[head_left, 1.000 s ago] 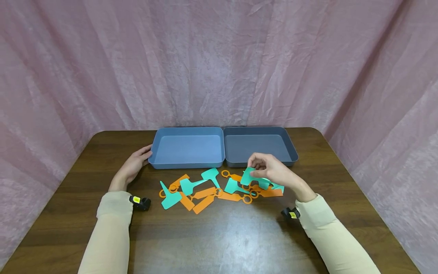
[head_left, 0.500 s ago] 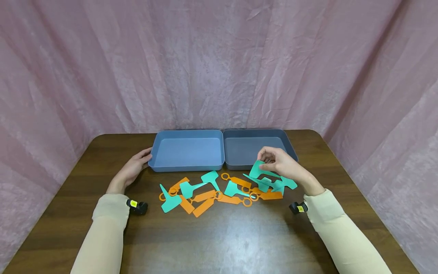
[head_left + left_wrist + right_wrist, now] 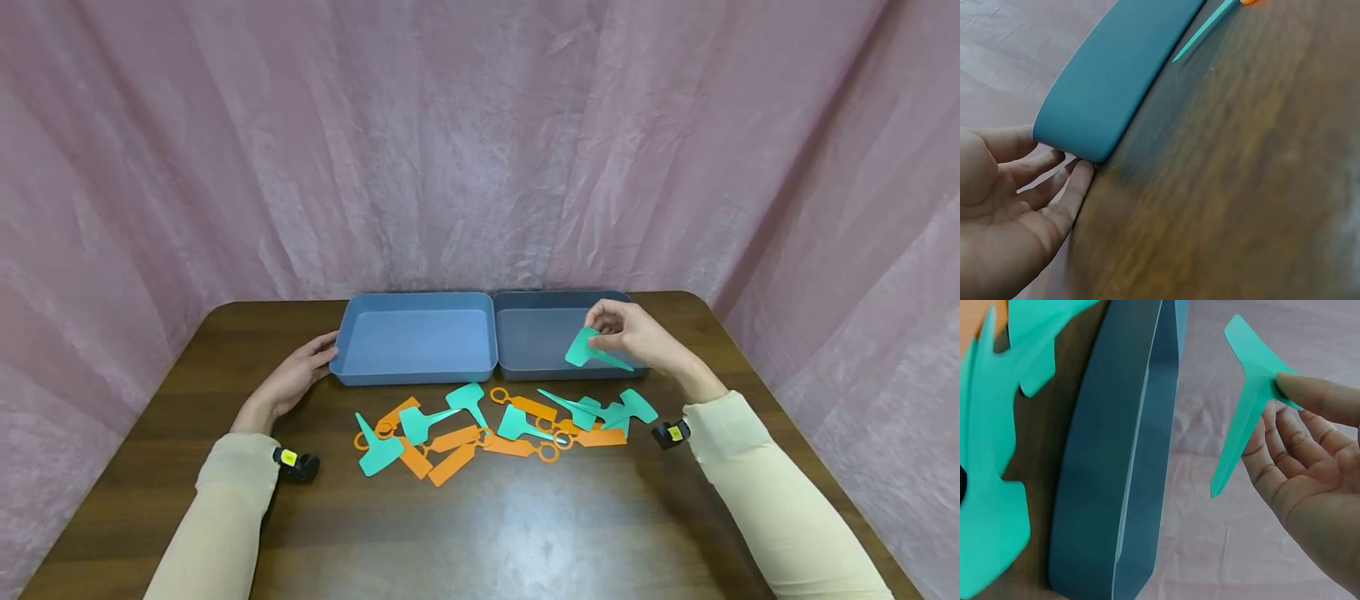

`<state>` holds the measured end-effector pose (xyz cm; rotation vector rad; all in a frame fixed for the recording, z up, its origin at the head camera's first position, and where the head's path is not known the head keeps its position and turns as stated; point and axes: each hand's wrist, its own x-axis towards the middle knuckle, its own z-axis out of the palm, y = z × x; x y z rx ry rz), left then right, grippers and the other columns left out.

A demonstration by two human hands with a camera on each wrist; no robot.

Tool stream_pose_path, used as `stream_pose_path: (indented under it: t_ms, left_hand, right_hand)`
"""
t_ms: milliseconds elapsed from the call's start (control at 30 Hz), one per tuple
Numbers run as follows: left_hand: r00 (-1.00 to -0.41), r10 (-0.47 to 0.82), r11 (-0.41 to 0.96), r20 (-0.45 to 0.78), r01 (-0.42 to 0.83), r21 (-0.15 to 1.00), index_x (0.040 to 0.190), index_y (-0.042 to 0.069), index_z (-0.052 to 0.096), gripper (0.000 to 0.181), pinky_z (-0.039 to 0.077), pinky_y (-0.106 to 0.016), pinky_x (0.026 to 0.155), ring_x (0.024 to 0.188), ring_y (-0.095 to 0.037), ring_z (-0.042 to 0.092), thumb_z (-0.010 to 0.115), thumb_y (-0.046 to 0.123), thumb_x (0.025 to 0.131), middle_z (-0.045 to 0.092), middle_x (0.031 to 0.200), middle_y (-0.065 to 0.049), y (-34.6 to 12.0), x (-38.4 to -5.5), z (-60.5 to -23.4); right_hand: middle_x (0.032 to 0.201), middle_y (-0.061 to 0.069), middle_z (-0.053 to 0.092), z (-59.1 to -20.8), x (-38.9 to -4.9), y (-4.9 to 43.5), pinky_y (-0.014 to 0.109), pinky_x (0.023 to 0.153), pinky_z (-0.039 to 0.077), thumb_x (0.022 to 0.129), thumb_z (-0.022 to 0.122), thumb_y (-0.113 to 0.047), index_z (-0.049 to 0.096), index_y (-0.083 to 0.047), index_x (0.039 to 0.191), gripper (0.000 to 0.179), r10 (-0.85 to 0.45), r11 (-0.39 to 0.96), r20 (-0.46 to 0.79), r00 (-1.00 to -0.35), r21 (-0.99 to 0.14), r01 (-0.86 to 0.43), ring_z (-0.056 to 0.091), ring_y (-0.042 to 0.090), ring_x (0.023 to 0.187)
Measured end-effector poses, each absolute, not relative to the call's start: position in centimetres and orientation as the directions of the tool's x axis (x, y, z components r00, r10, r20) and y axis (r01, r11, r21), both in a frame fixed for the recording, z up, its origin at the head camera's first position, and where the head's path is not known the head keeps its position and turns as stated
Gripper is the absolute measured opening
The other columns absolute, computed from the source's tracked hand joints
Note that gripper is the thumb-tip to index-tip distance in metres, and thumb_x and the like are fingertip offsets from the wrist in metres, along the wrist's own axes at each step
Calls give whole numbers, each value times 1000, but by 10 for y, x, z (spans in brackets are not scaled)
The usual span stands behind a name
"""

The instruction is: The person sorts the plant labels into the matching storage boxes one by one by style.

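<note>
Between thumb and fingers, my right hand [image 3: 630, 333] pinches a green T-shaped plant label [image 3: 585, 346] above the dark grey tray [image 3: 525, 372]. In the right wrist view the label [image 3: 1254, 394] shows its pointed stem angled down, beyond the tray's wall [image 3: 1104, 462]. At the left end of the blue tray [image 3: 416, 377], my left hand [image 3: 296, 375] rests with its fingers against the side. Its fingers [image 3: 1072, 187] look fairly straight at the tray's corner in the left wrist view. Green T-shaped labels [image 3: 381, 454] and orange ring-ended tags [image 3: 453, 463] lie mixed before the trays.
Both trays stand side by side near the back edge of the brown wooden table [image 3: 420, 542]. A pink curtain [image 3: 450, 167] hangs behind and around it. More green labels [image 3: 637, 406] overlap orange tags [image 3: 603, 437] in front of the grey tray.
My right hand has lifted the green plant label off the pile, carrying it right and away from me over the grey tray. The left hand stays at the blue tray; the head view has shifted slightly.
</note>
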<state>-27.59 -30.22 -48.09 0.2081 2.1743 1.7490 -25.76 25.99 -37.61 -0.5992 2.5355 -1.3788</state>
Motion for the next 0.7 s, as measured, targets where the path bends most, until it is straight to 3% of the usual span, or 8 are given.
stream_pose_path:
  t_ms: [267,500,700]
  left_hand:
    - [-929,330,221,-169,-98,970,168,5,9,64,16,-59,127,155,-42,20,38,28,116,15,170,-25,-299,-268,-485]
    - [-932,328,211,-157,-89,973,168,4,11,62,16,-59,127,155,-41,20,38,26,116,14,171,-23,-297,-268,-486]
    - [-933,326,213,-154,-86,973,167,4,11,62,16,-58,127,155,-41,20,38,26,116,15,171,-23,-297,-270,-484]
  right_hand:
    - [98,20,63,-378,-278,271,33,77,56,100,68,-5,59,3,115,19,-388,490,-17,-921,-851,-191,60,30,85]
    - [100,21,61,-377,-284,274,48,80,57,101,67,-6,58,3,117,21,-372,489,-12,-928,-853,-185,60,31,85]
    - [101,23,61,-372,-290,276,45,77,57,102,67,-7,57,4,118,22,-370,488,-10,-929,-853,-185,60,32,83]
